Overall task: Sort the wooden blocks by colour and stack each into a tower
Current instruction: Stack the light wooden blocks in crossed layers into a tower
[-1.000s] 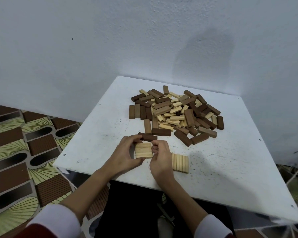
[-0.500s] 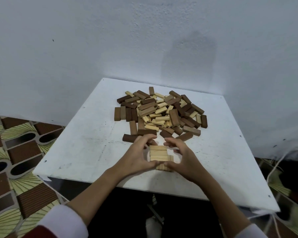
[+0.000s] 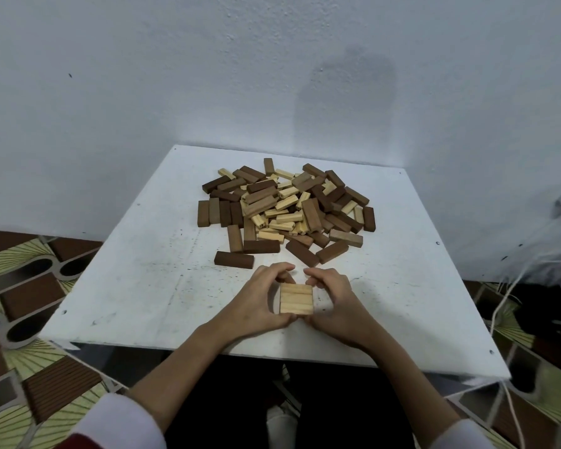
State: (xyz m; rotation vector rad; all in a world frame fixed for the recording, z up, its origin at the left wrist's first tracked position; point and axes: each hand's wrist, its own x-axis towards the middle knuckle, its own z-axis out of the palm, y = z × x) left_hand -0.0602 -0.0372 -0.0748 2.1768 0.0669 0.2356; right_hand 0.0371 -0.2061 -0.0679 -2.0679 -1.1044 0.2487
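Note:
A short stack of light wooden blocks (image 3: 296,298) stands near the front middle of the white table (image 3: 136,286). My left hand (image 3: 256,298) presses against its left side and my right hand (image 3: 336,301) against its right side, fingers curled round the far corners. The lower layer is mostly hidden by my hands. Behind lies a mixed pile of dark brown, mid brown and light blocks (image 3: 285,209). A single dark brown block (image 3: 234,259) lies just left of my left fingers.
The table stands against a white wall (image 3: 272,76). Patterned floor tiles (image 3: 23,286) show to the left. White cords (image 3: 506,286) and dark things lie on the floor at the right. My legs are under the table's front edge.
The row of light blocks I held went onto the other light row at the right, forming one stack. Both hands now clasp that stack. The view has shifted.

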